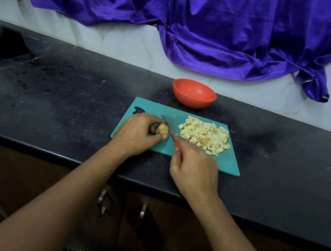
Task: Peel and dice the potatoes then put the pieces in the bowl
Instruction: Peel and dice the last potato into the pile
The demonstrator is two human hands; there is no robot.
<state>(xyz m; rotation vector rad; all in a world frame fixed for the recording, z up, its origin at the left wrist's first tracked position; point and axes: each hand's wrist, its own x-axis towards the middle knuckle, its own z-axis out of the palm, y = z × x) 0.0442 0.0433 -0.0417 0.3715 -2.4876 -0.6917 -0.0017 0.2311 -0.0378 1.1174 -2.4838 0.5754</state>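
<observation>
**Nearly there: one small potato under the knife, the bowl yet to be filled**

Broadly, a dark worktop (69, 94) runs across the view with a purple cloth (196, 23) hanging over the tiled wall behind it. On it lies a teal cutting board (229, 162), and just beyond the board's far edge stands the orange bowl (193, 102). From what shows of its inside the bowl looks empty, though the low angle hides its bottom, so I would not swear to it. The board carries the work instead: a heap of diced pieces (204, 136) covers its right half, none of it moved across yet.

The left hand (135, 134) has its grip curled round a small peeled potato (162, 129) at the board's left-centre, thumb and fingers cupping it from the left. The right hand (194, 170) has its grip closed on the red handle of the knife (170, 132), whose blade lies just beside the potato's right face.

To do this cut well, the left fingertips should tuck back from the blade, since the potato is small and little of it stands clear of them. Setting it on a flat face first would stop it rolling. Slices, then sticks, then cubes matched to the heap; after that the lot can go into the bowl.
</observation>
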